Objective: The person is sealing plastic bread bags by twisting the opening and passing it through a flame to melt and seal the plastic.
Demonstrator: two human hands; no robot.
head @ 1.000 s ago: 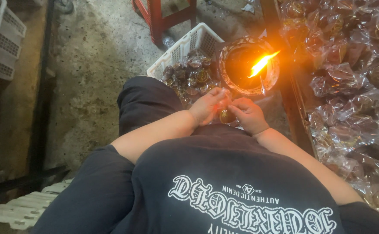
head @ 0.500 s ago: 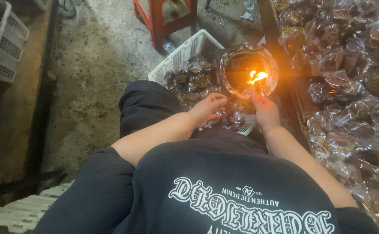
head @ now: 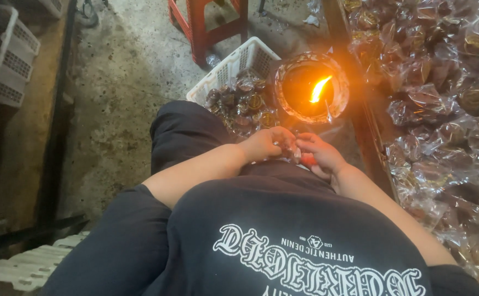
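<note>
- My left hand (head: 264, 145) and right hand (head: 319, 156) pinched one small wrapped sweet (head: 290, 149) between closed fingers, mid-frame, below the flame (head: 319, 89).
- It looked light, crinkly, slippery (best held by the film edges).

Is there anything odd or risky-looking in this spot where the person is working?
An open flame burns in a bowl close to the hands and heaps of plastic-wrapped packets. Nothing looks spilled or broken.
</note>
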